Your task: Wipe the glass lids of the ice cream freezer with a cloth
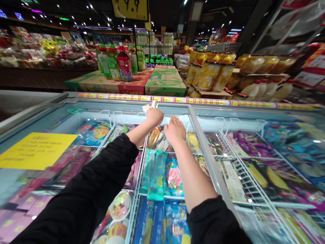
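Note:
My left hand [154, 117] is closed around a crumpled white tissue [150, 106] at the far edge of the freezer's glass lid [101, 107]. Part of the tissue sticks out past my fingers. My right hand [175, 129] lies flat on the glass a little nearer to me, fingers stretched out, with nothing in it. Under the glass, wire baskets [138, 189] hold packaged ice creams, among them a teal packet [153, 173] and a blue packet with a pink picture [174, 176].
A yellow paper notice [37, 150] is on the lid at left. A frame bar [203, 142] divides the lids. Behind the price strip [162, 99] stand cartons [165, 81], juice bottles [125, 64] and stacked jars of yellow fruit [208, 73].

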{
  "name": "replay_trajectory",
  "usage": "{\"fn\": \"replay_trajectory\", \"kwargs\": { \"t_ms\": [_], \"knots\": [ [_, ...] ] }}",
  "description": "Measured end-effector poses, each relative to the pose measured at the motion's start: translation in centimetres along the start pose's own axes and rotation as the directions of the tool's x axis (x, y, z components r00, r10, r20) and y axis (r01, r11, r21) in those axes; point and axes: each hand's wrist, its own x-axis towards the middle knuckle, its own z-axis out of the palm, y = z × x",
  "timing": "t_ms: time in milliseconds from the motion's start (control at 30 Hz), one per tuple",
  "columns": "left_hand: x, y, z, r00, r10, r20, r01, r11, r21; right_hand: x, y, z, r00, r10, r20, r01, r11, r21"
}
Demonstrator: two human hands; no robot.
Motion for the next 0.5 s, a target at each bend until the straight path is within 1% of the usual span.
{"fn": "replay_trajectory", "kwargs": {
  "t_ms": [100, 167, 200, 267, 367, 433, 500],
  "knots": [
    [-0.4, 0.5, 0.3, 0.994, 0.112, -0.002, -0.112, 0.993, -0.024, 0.0, 0.0, 0.0, 1.000, -0.004, -0.006, 0.004, 1.000, 0.008],
    [0.6, 0.2, 0.0, 0.983, 0.183, 0.011, -0.182, 0.982, -0.053, 0.1, 0.2, 0.2, 1.000, -0.003, -0.014, 0.003, 1.000, 0.010],
    [1.3, 0.0, -0.2, 0.981, 0.193, 0.017, -0.192, 0.979, -0.065, 0.2, 0.3, 0.3, 1.000, -0.006, -0.020, 0.006, 1.000, 0.010],
    [2.8, -0.5, -0.7, 0.988, 0.151, 0.025, -0.149, 0.986, -0.074, 0.3, 0.5, 0.6, 0.999, -0.017, -0.034, 0.018, 1.000, 0.010],
    [3.9, -0.8, -1.1, 0.999, 0.031, 0.032, -0.028, 0.997, -0.072, 0.4, 0.6, 0.8, 0.999, -0.027, -0.046, 0.028, 1.000, 0.013],
    [3.2, -0.6, -1.0, 0.999, -0.017, 0.034, 0.019, 0.998, -0.062, 0.5, 0.6, 0.9, 0.999, -0.025, -0.044, 0.026, 1.000, 0.016],
    [1.5, -0.4, -0.8, 0.999, -0.036, 0.020, 0.037, 0.998, -0.047, 0.5, 0.6, 0.9, 0.999, -0.024, -0.039, 0.025, 0.999, 0.022]
  ]
}}
